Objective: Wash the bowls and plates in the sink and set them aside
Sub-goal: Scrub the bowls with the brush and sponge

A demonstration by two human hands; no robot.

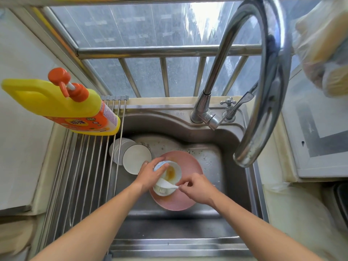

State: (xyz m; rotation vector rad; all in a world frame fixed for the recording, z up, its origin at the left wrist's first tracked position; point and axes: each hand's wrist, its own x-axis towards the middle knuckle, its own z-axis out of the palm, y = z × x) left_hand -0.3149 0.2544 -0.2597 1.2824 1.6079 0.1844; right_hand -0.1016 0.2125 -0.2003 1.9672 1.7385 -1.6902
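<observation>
Above the pink plate (185, 199) near the sink's (222, 185) front edge, the stained bowl (172, 171), judged rigid, slippery and breakable, is gripped at its rim by the left hand (148, 176), while a white spoon (166, 185) is pinched by the right hand (197, 188).

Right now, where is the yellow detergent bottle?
In the head view, the yellow detergent bottle stands at the left on the drying rack, beside the sink.

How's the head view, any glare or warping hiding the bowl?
Head view: wide-angle warp bends the faucet and rack; window glare blows out the top; the bowl stays sharp and evenly lit between the left hand and right hand.
</observation>
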